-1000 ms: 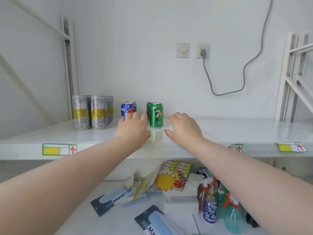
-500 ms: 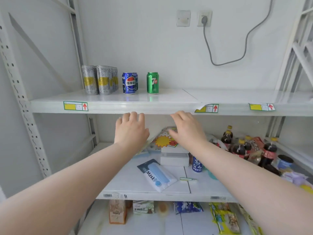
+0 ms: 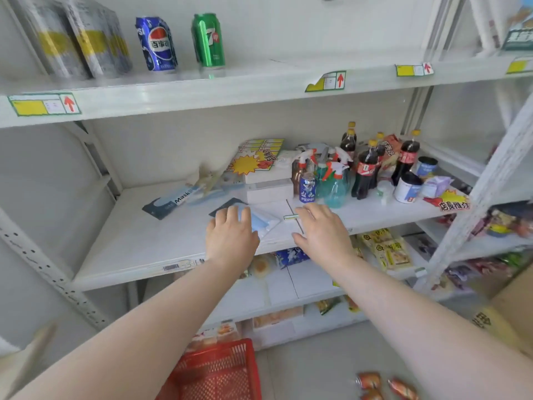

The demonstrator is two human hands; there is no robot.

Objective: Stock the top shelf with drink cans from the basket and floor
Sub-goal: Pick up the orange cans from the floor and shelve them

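white shelving (image 3: 54, 272) against wall. top shelf (image 3: 259, 82): silver-yellow cans (image 3: 83, 44) at left end, pepsi can (image 3: 157, 44) and 7up can (image 3: 208, 40) beside them, all upright. left hand (image 3: 230, 241) and right hand (image 3: 321, 232) empty, fingers loosely spread, hovering at front edge of middle shelf (image 3: 129, 255). red basket (image 3: 213, 370) on floor (image 3: 302, 370) below, contents blurred. orange cans (image 3: 383, 385) lying just right of it. probably full: weighty, rigid but thin-walled, slick. wrap fingers round mid-body, no hard squeeze.

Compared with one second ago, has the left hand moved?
Yes. The left hand came down from the top shelf edge, beside the blue can, to the front of the middle shelf.
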